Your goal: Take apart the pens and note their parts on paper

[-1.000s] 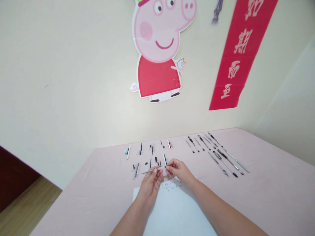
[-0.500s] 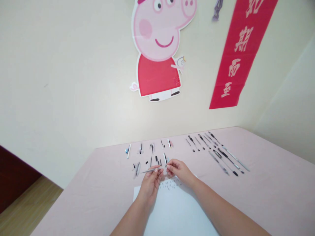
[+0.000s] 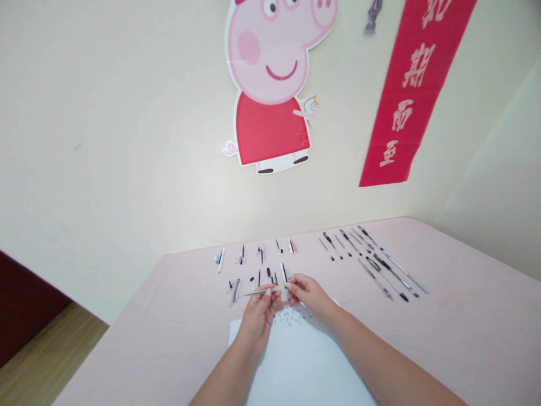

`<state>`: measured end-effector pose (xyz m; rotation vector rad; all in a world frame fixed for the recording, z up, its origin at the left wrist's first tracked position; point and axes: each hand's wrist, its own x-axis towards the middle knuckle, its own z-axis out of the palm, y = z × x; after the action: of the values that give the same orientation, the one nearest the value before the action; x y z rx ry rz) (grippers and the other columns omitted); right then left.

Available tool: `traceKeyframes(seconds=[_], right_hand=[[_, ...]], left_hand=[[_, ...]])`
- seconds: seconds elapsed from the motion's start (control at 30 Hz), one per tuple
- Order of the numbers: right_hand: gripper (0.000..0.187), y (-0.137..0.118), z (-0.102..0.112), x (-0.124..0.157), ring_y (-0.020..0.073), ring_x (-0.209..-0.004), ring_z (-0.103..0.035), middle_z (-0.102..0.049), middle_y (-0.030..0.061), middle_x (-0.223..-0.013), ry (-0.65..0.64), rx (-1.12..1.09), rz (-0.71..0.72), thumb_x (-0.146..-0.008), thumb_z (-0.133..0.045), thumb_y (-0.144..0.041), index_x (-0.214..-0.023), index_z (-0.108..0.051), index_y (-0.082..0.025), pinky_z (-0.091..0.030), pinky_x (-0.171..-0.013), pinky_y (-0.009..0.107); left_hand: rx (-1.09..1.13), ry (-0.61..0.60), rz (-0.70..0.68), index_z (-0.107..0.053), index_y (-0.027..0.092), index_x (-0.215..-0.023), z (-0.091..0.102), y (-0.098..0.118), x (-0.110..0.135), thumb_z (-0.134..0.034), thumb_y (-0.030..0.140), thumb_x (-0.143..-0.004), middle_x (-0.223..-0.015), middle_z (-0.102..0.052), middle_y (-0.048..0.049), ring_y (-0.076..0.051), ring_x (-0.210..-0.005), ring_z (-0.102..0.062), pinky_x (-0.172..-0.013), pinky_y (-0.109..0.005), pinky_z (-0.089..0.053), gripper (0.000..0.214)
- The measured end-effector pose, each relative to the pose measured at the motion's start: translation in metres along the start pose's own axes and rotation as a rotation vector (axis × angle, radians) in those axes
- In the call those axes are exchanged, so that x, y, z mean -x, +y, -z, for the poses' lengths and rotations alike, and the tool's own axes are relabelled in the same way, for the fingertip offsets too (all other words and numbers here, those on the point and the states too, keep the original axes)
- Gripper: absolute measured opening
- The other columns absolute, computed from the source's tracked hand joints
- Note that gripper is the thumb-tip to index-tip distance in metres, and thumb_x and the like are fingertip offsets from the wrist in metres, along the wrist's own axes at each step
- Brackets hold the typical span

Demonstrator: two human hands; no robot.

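My left hand [image 3: 261,313] pinches a slim grey pen [image 3: 253,292] between thumb and fingers, its pointed end toward the left. Close beside it, my right hand [image 3: 309,294] has thumb and forefinger pressed together; whatever they hold is too small to make out. Both hands hover over the top edge of a white sheet of paper [image 3: 308,361] with small dark handwriting [image 3: 291,317]. Just beyond the fingers lie pen parts: a white barrel with a dark refill [image 3: 283,273], a black cap [image 3: 268,272] and a thin black refill [image 3: 259,277].
More pen parts lie at the left, among them a clear barrel [image 3: 236,290] and a white barrel [image 3: 221,260]. Several pens, including a black one [image 3: 397,276], lie in rows at the right. A wall with a cartoon pig cutout [image 3: 273,127] stands behind the pink tabletop [image 3: 456,338].
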<state>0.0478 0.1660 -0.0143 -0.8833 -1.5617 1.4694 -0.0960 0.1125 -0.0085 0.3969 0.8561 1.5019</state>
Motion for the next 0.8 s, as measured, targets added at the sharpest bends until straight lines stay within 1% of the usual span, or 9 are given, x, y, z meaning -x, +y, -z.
traceKeyframes(seconds=[0.23,0.37,0.43,0.5,0.63,0.7,0.8], right_hand=[[0.032,0.0011,-0.0021,-0.0013,0.0085,-0.047,-0.048,-0.052,-0.0032,-0.055,0.048,0.048,0.029,-0.071,-0.062,-0.046,-0.069,-0.053,-0.016,-0.038,-0.048,0.022],[0.035,-0.0026,-0.0032,0.0001,0.0095,-0.050,-0.050,-0.054,-0.0022,-0.057,0.066,0.024,0.031,-0.069,-0.063,-0.049,-0.071,-0.054,-0.016,-0.041,-0.050,0.023],[0.038,-0.0040,-0.0032,0.0009,0.0100,-0.051,-0.051,-0.056,-0.0008,-0.059,0.061,0.033,0.032,-0.071,-0.060,-0.053,-0.071,-0.055,-0.015,-0.042,-0.051,0.023],[0.044,-0.0033,-0.0028,0.0010,0.0101,-0.050,-0.051,-0.057,0.0009,-0.060,0.055,0.063,0.033,-0.074,-0.053,-0.059,-0.070,-0.054,-0.015,-0.041,-0.049,0.023],[0.053,0.0027,-0.0021,-0.0001,0.0101,-0.045,-0.047,-0.052,-0.0003,-0.052,0.024,0.105,0.009,-0.078,-0.040,-0.066,-0.068,-0.053,-0.015,-0.036,-0.045,0.022],[0.053,0.0044,-0.0018,-0.0005,0.0100,-0.044,-0.044,-0.048,-0.0017,-0.049,0.025,0.153,0.027,-0.079,-0.038,-0.065,-0.064,-0.052,-0.016,-0.034,-0.045,0.022],[0.048,0.0023,-0.0014,-0.0004,0.0100,-0.046,-0.041,-0.045,-0.0022,-0.048,0.052,0.256,0.101,-0.080,-0.044,-0.058,-0.057,-0.051,-0.017,-0.031,-0.047,0.023]], left_hand=[[-0.010,0.028,-0.043,-0.063,0.010,-0.078,0.0020,-0.0020,-0.0018,-0.063,0.008,-0.075,-0.071,-0.069,-0.0060,-0.010,-0.066,-0.065,-0.066,-0.018,-0.053,0.004],[0.001,0.041,-0.044,-0.063,0.010,-0.078,0.0021,-0.0023,-0.0020,-0.063,0.008,-0.075,-0.070,-0.069,-0.0059,-0.010,-0.065,-0.066,-0.066,-0.019,-0.054,0.003],[0.010,0.044,-0.037,-0.062,0.010,-0.078,0.0018,-0.0020,-0.0020,-0.062,0.008,-0.076,-0.070,-0.069,-0.0062,-0.010,-0.066,-0.066,-0.066,-0.019,-0.054,0.003],[0.019,0.047,-0.031,-0.062,0.011,-0.078,0.0013,-0.0015,-0.0018,-0.062,0.008,-0.077,-0.071,-0.069,-0.0063,-0.010,-0.066,-0.066,-0.066,-0.019,-0.054,0.003],[0.012,0.047,-0.021,-0.063,0.011,-0.078,0.0000,-0.0009,-0.0011,-0.063,0.007,-0.076,-0.071,-0.069,-0.0059,-0.010,-0.066,-0.066,-0.066,-0.019,-0.054,0.004],[0.000,0.037,-0.015,-0.063,0.010,-0.078,-0.0006,-0.0010,-0.0005,-0.065,0.008,-0.074,-0.070,-0.069,-0.0060,-0.011,-0.066,-0.066,-0.065,-0.019,-0.054,0.005],[-0.008,0.023,-0.013,-0.062,0.010,-0.078,-0.0010,-0.0011,0.0004,-0.066,0.008,-0.073,-0.069,-0.069,-0.0058,-0.011,-0.065,-0.066,-0.064,-0.019,-0.055,0.006]])
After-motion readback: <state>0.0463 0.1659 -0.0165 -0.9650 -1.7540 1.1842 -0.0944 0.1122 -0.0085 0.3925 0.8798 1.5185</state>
